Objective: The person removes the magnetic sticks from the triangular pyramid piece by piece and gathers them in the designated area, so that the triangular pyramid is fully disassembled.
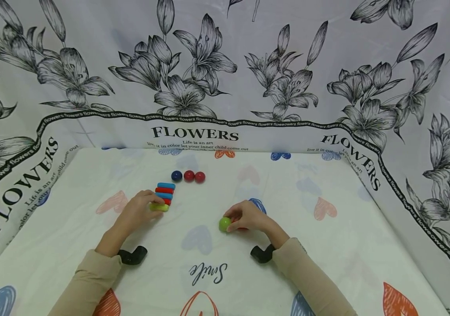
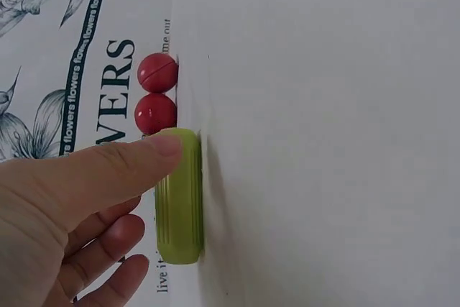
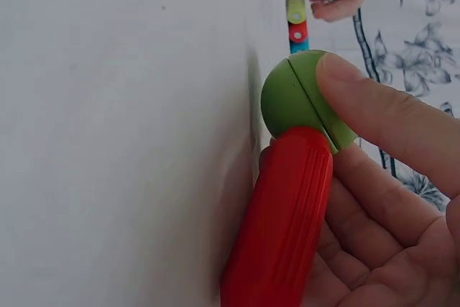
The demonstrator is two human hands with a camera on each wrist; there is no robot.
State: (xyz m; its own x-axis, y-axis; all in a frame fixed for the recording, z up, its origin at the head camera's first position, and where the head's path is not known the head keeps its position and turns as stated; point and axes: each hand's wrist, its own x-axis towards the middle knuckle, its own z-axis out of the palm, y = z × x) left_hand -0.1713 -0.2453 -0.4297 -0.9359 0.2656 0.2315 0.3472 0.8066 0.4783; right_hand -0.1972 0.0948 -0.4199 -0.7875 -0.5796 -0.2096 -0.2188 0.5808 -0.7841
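Beside the stack of rods (image 1: pixel 165 193), I see the left hand (image 1: pixel 140 210) pinching a green rod (image 1: pixel 159 207), long axis crosswise. Well right, the right hand (image 1: pixel 248 216) grasps a green ball (image 1: pixel 224 224) and red rod (image 3: pixel 280 221), fingers (image 3: pixel 381 116) curled.

Between the left hand (image 1: pixel 140 210) and the right hand (image 1: pixel 248 216) the surface (image 1: pixel 327 263) lies bare — a wide lane toward the near edge. Behind the left hand a row of sticks (image 1: pixel 165 193) blocks the way, and three balls (image 1: pixel 188 176) stand just beyond them. To the right the cloth is open up to the draped backdrop (image 1: pixel 406 131).
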